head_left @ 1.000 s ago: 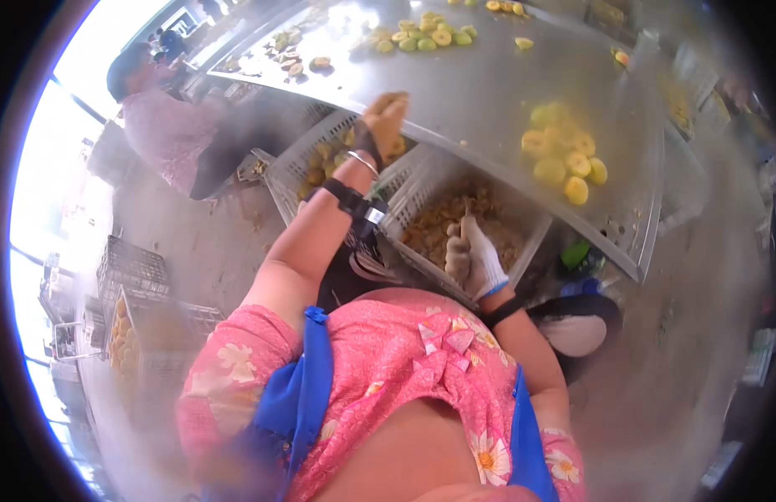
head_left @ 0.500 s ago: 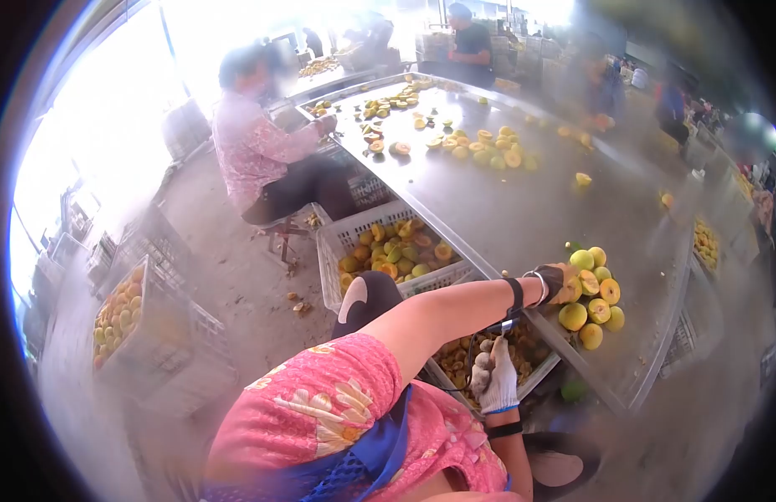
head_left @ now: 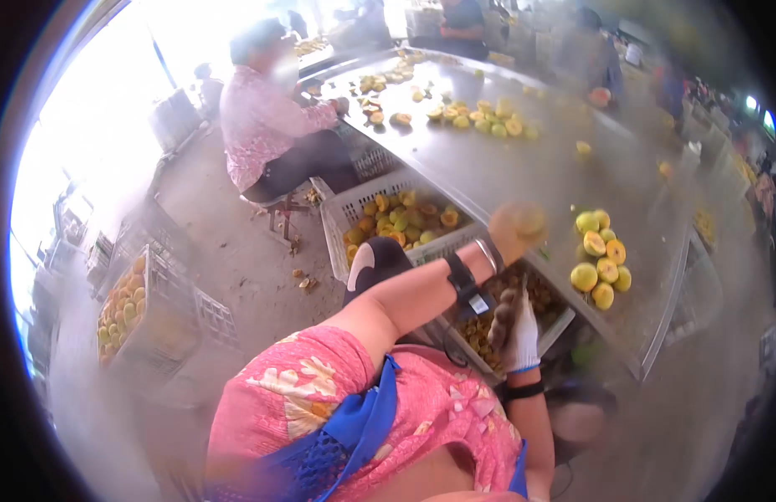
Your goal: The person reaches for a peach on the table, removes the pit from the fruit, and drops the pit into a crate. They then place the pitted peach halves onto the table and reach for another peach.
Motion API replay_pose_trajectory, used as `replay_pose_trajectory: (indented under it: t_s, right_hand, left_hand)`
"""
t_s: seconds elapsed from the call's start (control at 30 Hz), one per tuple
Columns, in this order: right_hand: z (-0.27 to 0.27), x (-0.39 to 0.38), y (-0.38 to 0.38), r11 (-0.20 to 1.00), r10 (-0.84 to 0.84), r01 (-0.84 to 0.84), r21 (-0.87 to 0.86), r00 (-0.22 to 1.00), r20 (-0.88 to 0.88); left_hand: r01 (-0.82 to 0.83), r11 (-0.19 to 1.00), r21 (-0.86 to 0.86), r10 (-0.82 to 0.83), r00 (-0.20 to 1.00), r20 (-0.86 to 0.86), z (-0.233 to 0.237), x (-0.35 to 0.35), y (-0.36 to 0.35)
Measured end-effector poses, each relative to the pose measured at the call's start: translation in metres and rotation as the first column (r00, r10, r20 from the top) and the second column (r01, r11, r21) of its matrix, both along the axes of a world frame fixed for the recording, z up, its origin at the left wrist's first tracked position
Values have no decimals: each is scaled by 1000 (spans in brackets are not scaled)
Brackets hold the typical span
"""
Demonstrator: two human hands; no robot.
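My left hand, smeared by motion, is closed around a yellow peach above the near edge of the metal table. Just below it, my right hand in a white glove with grey finger coating is closed, its fingers curled round what looks like a small knife, mostly hidden. A crate holding brownish fruit pieces stands under that glove. On the tabletop to the right of my left hand lies a small group of yellow-green peaches, some of them cut with orange flesh showing.
A crate of cut peaches stands on the floor beside my knee. More peach halves lie farther up the table. A co-worker in a pink shirt sits at the table's left side. Another fruit-filled crate stands at far left.
My left hand has left the peach group and come back towards my body with a peach. The group is smaller. My gloved right hand has stayed low by the table edge.
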State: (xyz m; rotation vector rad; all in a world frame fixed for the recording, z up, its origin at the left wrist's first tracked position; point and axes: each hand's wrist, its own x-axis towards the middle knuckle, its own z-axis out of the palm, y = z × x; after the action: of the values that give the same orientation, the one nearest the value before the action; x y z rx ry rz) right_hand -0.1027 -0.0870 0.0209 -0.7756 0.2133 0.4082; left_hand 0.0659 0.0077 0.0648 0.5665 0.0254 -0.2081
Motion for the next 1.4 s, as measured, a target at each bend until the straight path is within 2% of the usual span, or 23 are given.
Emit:
replay_pose_trajectory:
  t_s: [0.03,0.07,0.1,0.13,0.17,0.2,0.23,0.27,0.3,0.4,0.47,0.53,0.57,0.67,0.7,0.77,0.9,0.97,1.0,1.1,1.2,1.3,1.4]
  right_hand:
    - [16,-8,13,989,-79,80,-128,997,13]
    - [-1,-1,5,899,83,96,-426,920,382]
    - [-18,6,-3,516,336,434,-739,691,640]
    - [-36,12,-11,190,448,762,-619,493,745]
    - [-38,16,-10,180,438,765,-619,501,747]
    - [-20,17,3,537,47,499,-680,787,615]
    - [8,9,4,572,54,488,-659,779,625]
    - [16,8,7,606,23,483,-632,784,621]
    - [24,6,10,638,-9,479,-603,788,616]
    - [33,5,11,477,100,494,-727,792,603]
    - [29,9,11,384,158,507,-771,787,596]
    - [21,15,12,336,191,546,-767,758,623]
    - [27,13,14,383,137,486,-785,811,569]
    - [22,16,16,383,148,554,-739,753,641]
    - [15,19,15,334,193,609,-720,703,684]
    - [5,23,17,242,290,712,-659,595,750]
    - [20,18,28,315,182,570,-759,749,638]
    - [31,16,32,339,146,459,-821,836,528]
    - [29,16,34,353,143,470,-809,827,544]
    - [25,16,38,405,128,486,-774,808,574]
    - [29,13,40,458,113,457,-763,821,560]
    - [33,8,42,474,128,431,-768,829,544]
    - [23,7,42,501,152,448,-741,797,585]
  left_hand:
    - [54,995,-84,-58,998,-37,5,-9,21]
    - [97,980,-174,-111,991,-73,10,-15,32]
    - [96,987,-127,-101,994,-34,10,-24,41]
    - [94,992,-80,-93,996,12,4,-31,47]
    - [146,989,-31,-143,986,90,-3,-35,55]
    - [190,981,26,-192,966,172,-8,-37,61]
    - [48,950,307,-161,921,355,-13,-45,62]
    - [-177,836,519,-138,848,512,-18,-53,63]
    - [-419,627,657,-191,735,650,-9,-65,65]
    - [-569,462,680,-279,634,721,-18,-70,63]
    - [-704,278,654,-317,575,754,1,-91,63]
    - [-753,316,578,-311,493,812,-8,-88,65]
    - [-759,336,557,-302,473,827,-12,-87,65]
    - [-770,331,546,-302,462,834,-3,-95,65]
    - [-771,319,551,-307,466,830,1,-98,65]
    - [-709,414,571,-281,497,821,-5,-96,66]
    - [-590,520,618,-246,589,770,-11,-95,65]
    - [-332,696,637,-148,801,580,-21,-79,58]
    - [-221,773,595,-118,871,477,-27,-75,56]
    - [-6,945,326,-47,987,156,4,-96,47]
    - [-138,921,363,64,976,209,7,-99,41]
    - [-36,922,387,-37,983,180,11,-95,48]
    - [120,950,288,-146,987,71,20,-96,55]
